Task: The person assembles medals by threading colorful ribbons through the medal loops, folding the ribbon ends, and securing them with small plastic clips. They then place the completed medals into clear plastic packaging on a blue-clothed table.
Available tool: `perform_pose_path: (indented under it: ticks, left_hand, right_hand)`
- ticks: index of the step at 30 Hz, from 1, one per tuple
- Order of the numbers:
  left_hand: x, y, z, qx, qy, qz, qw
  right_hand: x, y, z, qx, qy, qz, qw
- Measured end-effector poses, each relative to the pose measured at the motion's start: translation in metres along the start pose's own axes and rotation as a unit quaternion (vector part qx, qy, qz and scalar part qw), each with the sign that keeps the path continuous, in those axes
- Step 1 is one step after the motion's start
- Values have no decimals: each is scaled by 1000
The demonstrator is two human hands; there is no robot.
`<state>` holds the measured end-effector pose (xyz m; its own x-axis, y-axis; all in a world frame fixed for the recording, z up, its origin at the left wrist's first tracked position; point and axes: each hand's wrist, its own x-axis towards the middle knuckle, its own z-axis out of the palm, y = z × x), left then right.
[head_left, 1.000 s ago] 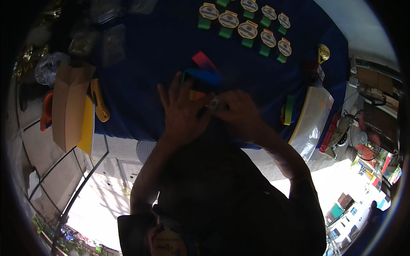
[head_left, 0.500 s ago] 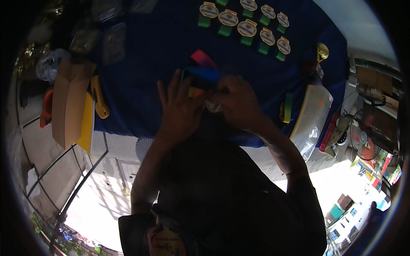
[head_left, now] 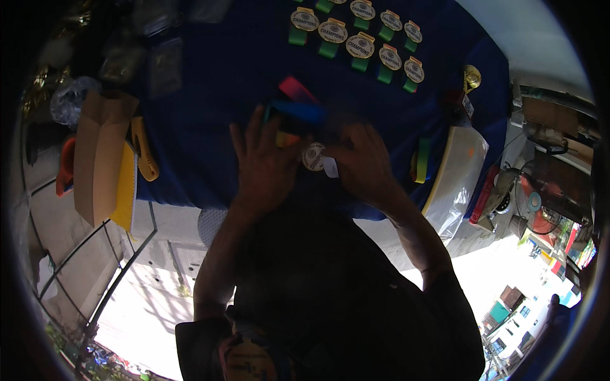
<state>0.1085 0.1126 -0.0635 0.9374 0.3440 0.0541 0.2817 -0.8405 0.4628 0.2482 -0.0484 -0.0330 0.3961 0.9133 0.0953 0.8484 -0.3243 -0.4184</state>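
Observation:
A round medal with a pale printed face lies between my hands, near the front of the dark blue cloth. My left hand holds it at its left edge with the thumb side, while the other fingers reach forward over the ribbon. The multicoloured ribbon, blue, red and green, loops up beyond the medal. My right hand pinches a small white piece, thin like paper or film, beside the medal's right edge. Its fingertips are partly hidden in shadow.
Finished-looking medals on green ribbons lie in rows at the far side. On the left are a brown cardboard box and a yellow-handled tool. At right lie a rolled green-yellow ribbon and a clear plastic-wrapped pack.
My right hand has drawn a little to the right off the medal, baring more of its face. The white piece now shows at the right fingers. The left hand stays at the medal.

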Motion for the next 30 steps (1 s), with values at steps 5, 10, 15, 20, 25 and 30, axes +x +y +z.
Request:
perform_pose_path:
  ticks: [5, 10, 15, 20, 25, 30]
  left_hand:
    - [2, 3, 2, 13, -9, -6, 1000]
    - [1, 2, 1, -9, -10, -1, 1000]
    - [0, -1, 5, -8, -1, 9, 1000]
    - [-1, 0, 4, -52, 43, 14, 998]
    - [0, 0, 3, -74, 7, 5, 997]
    - [-4, -3, 4, -113, 22, 17, 993]
  right_hand:
    - [-3, -20, 10, 0, -11, -23, 1000]
    - [1, 0, 3, -9, 18, 3, 1000]
    - [-7, -17, 3, 96, -13, 66, 993]
    - [25, -20, -4, 168, -27, 63, 983]
    - [97, -38, 0, 316, 20, 98, 943]
    - [205, -95, 52, 282, 10, -32, 959]
